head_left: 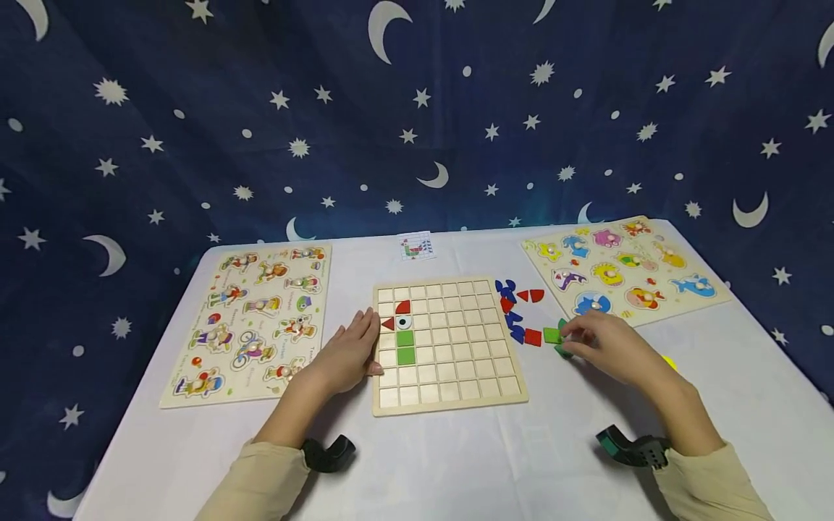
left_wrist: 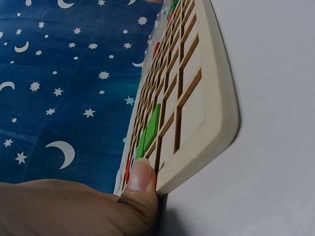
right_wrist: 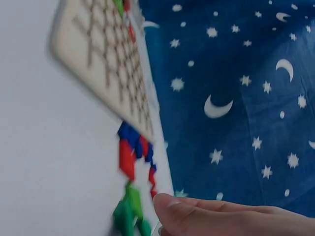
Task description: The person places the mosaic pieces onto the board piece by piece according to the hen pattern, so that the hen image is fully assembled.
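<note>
A wooden grid board [head_left: 449, 409] lies in the middle of the table. On its left side sit a red quarter-round piece [head_left: 403, 307], a red triangle [head_left: 389, 323], an eye tile [head_left: 403, 322] and two green squares [head_left: 405, 347]. My left hand [head_left: 348, 351] rests along the board's left edge, fingers extended; in the left wrist view its thumb [left_wrist: 141, 176] touches the rim. To the board's right, my right hand [head_left: 609, 344] hovers at the green pieces [head_left: 552, 336], thumb and fingertips apart. No piece shows between them; the right wrist view is blurred.
Blue pieces [head_left: 512, 318] and red pieces [head_left: 533, 338] lie along the board's right edge. A yellow piece [head_left: 670, 362] is partly behind the right forearm. Picture puzzle boards stand left [head_left: 176, 387] and right [head_left: 706, 299]. A small pattern card [head_left: 417, 246] lies behind the board.
</note>
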`<state>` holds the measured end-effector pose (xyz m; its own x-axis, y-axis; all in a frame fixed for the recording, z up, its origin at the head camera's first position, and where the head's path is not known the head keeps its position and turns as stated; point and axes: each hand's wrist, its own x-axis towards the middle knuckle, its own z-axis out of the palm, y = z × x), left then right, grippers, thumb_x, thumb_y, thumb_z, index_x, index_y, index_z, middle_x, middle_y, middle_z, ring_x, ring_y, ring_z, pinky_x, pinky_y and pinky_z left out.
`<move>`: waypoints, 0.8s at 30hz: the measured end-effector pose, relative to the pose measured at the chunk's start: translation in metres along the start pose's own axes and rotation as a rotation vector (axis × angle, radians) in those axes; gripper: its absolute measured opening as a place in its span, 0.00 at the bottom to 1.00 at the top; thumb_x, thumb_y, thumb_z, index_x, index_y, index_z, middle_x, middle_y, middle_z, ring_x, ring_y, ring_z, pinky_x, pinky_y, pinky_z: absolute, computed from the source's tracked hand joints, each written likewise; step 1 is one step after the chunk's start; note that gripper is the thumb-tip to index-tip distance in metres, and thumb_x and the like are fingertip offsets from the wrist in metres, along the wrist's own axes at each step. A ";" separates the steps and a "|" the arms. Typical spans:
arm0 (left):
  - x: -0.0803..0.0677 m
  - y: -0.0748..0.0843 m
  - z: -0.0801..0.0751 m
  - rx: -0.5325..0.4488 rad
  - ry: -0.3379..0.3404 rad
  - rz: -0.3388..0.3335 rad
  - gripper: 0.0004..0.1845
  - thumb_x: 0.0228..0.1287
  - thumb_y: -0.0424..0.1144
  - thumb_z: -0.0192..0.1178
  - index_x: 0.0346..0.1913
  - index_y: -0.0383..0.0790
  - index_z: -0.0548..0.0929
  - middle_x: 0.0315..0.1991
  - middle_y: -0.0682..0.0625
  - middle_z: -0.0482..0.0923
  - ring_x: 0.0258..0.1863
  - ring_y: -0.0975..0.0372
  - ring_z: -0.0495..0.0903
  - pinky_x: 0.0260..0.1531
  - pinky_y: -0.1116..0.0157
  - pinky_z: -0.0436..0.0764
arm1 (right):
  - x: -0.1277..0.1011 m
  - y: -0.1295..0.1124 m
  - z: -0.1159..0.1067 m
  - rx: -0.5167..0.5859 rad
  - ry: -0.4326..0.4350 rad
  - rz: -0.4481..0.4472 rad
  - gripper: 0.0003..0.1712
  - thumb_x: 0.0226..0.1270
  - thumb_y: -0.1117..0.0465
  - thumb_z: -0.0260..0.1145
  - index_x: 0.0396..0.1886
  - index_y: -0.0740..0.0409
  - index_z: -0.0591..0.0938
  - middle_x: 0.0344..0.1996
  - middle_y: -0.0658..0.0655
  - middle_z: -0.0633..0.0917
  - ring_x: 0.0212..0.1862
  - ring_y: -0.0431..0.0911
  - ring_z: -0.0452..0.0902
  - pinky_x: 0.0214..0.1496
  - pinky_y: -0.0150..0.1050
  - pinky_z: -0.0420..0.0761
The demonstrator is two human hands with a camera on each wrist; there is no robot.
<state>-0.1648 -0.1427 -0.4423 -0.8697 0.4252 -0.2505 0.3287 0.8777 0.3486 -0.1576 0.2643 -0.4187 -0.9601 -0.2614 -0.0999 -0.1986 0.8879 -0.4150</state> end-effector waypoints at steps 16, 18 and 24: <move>-0.006 -0.001 0.002 0.010 -0.007 -0.004 0.46 0.60 0.51 0.57 0.73 0.30 0.49 0.75 0.37 0.43 0.75 0.46 0.42 0.70 0.45 0.51 | -0.010 0.013 0.020 -0.011 -0.032 0.076 0.16 0.57 0.58 0.71 0.44 0.58 0.80 0.30 0.50 0.78 0.35 0.44 0.70 0.37 0.38 0.74; -0.005 -0.001 0.002 0.010 -0.001 0.004 0.46 0.60 0.51 0.57 0.73 0.30 0.49 0.75 0.37 0.43 0.75 0.46 0.42 0.70 0.45 0.51 | -0.010 0.013 0.020 -0.016 -0.032 0.085 0.17 0.56 0.57 0.71 0.44 0.58 0.80 0.30 0.50 0.79 0.35 0.44 0.71 0.38 0.39 0.75; -0.004 -0.002 0.002 0.014 0.017 0.014 0.47 0.60 0.51 0.57 0.73 0.30 0.49 0.75 0.37 0.43 0.75 0.46 0.43 0.70 0.45 0.51 | -0.008 0.011 0.018 -0.038 -0.015 0.085 0.17 0.56 0.58 0.72 0.44 0.59 0.80 0.30 0.51 0.79 0.34 0.44 0.70 0.37 0.40 0.74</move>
<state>-0.1616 -0.1457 -0.4439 -0.8711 0.4339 -0.2302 0.3462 0.8748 0.3390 -0.1482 0.2697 -0.4390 -0.9708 -0.1896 -0.1471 -0.1238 0.9208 -0.3699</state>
